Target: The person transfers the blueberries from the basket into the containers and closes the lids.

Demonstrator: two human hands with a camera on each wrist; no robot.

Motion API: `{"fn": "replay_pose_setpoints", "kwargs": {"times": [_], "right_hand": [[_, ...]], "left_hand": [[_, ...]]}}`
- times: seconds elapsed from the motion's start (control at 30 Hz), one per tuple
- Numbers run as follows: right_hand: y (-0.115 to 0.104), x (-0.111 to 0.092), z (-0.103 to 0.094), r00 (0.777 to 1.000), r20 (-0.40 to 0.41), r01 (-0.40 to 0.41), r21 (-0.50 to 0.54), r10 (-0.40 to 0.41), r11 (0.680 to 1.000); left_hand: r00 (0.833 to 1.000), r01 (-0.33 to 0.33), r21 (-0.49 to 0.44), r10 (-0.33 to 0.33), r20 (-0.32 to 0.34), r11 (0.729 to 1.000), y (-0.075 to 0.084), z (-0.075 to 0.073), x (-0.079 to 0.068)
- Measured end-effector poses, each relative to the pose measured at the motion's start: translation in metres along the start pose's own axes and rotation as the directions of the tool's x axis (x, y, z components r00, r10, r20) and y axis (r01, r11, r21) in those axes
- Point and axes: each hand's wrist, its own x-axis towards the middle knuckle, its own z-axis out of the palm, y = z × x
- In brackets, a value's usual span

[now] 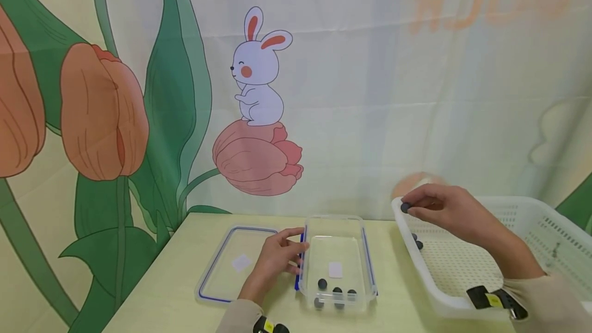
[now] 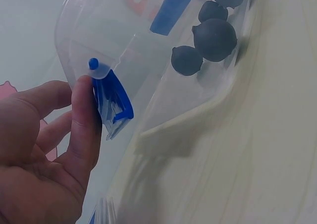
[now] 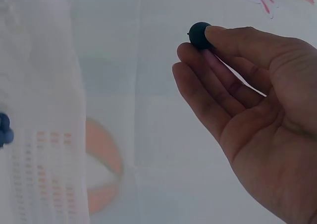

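Observation:
A clear plastic food container [image 1: 335, 251] with blue latches stands on the table, several dark balls [image 1: 322, 284] at its near end. My left hand [image 1: 277, 256] holds it by the left side, fingers at the rim and the blue latch [image 2: 114, 97]. Up close, those dark balls [image 2: 214, 39] show small nubs. Raised over the far left corner of a white basket [image 1: 427, 287], my right hand [image 1: 448, 215] pinches one dark ball [image 3: 199, 35] between thumb and fingertips. A few more dark balls [image 1: 419, 245] lie along the basket's left wall.
A clear lid [image 1: 217, 276] with a blue seal lies flat left of the container. White square labels [image 1: 335, 270] show on container and lid. Behind the table [image 1: 388, 271] hangs a cloth [image 1: 347, 91] printed with tulips and a rabbit.

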Motion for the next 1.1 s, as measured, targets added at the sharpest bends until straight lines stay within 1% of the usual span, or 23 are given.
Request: {"fn": "replay_pose_setpoints", "kwargs": {"times": [0.07,0.2,0.37,0.47,0.6,0.83,1.0,1.1], "right_hand": [[-0.004,-0.002,0.006,1.000,0.006,0.023,0.034,-0.024,0.999],[-0.011,-0.007,0.019,0.999,0.012,0.044,0.112,-0.045,0.993],[-0.017,-0.010,0.034,0.998,0.049,0.028,0.187,-0.038,0.982],[-0.018,-0.010,0.042,0.996,0.083,0.014,0.204,-0.032,0.979],[-0.016,-0.009,0.054,0.994,0.107,0.005,0.222,-0.030,0.975],[-0.020,-0.008,0.074,0.985,0.166,-0.012,0.288,-0.037,0.958],[-0.023,-0.007,0.086,0.977,0.207,-0.003,0.289,-0.059,0.957],[-0.024,-0.007,0.092,0.967,0.248,-0.005,0.274,-0.065,0.962]], "left_hand": [[1.000,-0.002,-0.001,0.002,0.001,1.000,0.000,0.000,0.000],[1.000,0.002,-0.002,-0.002,0.000,1.000,-0.001,0.001,0.001],[1.000,0.007,-0.004,-0.007,-0.001,1.000,-0.001,0.001,0.002],[1.000,0.000,-0.007,0.000,0.002,1.000,-0.001,0.001,0.002],[1.000,-0.007,-0.012,0.007,0.008,1.000,-0.001,0.002,0.001],[1.000,-0.002,-0.007,0.002,0.009,1.000,-0.001,0.001,0.001],[1.000,-0.010,-0.009,0.010,0.009,1.000,-0.001,0.000,0.001],[1.000,-0.007,-0.011,0.007,0.008,1.000,0.000,0.000,0.001]]}}
